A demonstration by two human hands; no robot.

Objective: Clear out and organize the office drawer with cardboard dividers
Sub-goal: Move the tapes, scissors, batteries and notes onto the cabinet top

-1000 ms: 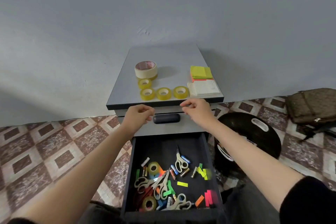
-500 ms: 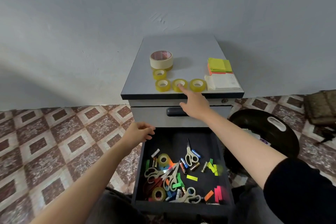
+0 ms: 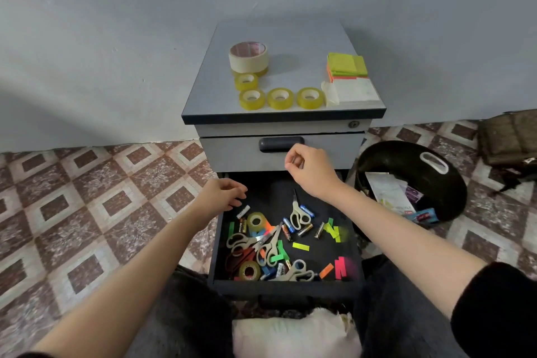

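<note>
The open black drawer (image 3: 286, 284) of a grey cabinet (image 3: 276, 38) holds a jumble: several scissors (image 3: 297, 213), batteries (image 3: 305, 230), two yellow tape rolls (image 3: 255, 220) and coloured sticky flags (image 3: 300, 246). My left hand (image 3: 222, 194) hovers over the drawer's back left corner, fingers curled, holding nothing. My right hand (image 3: 309, 168) hangs in front of the closed upper drawer, just below its dark handle (image 3: 274, 144), fingers loosely curled and empty.
On the cabinet top stand a wide masking tape roll (image 3: 248, 57), several small yellow tape rolls (image 3: 280, 98) and a stack of sticky notes (image 3: 347, 67) on white paper. A black bin (image 3: 406, 180) with waste sits right of the cabinet; a brown bag (image 3: 508, 136) lies further right.
My right hand has pulled back from the tape rolls on the cabinet top down to the upper drawer front. My left hand has dropped toward the open drawer. The view has tilted down.
</note>
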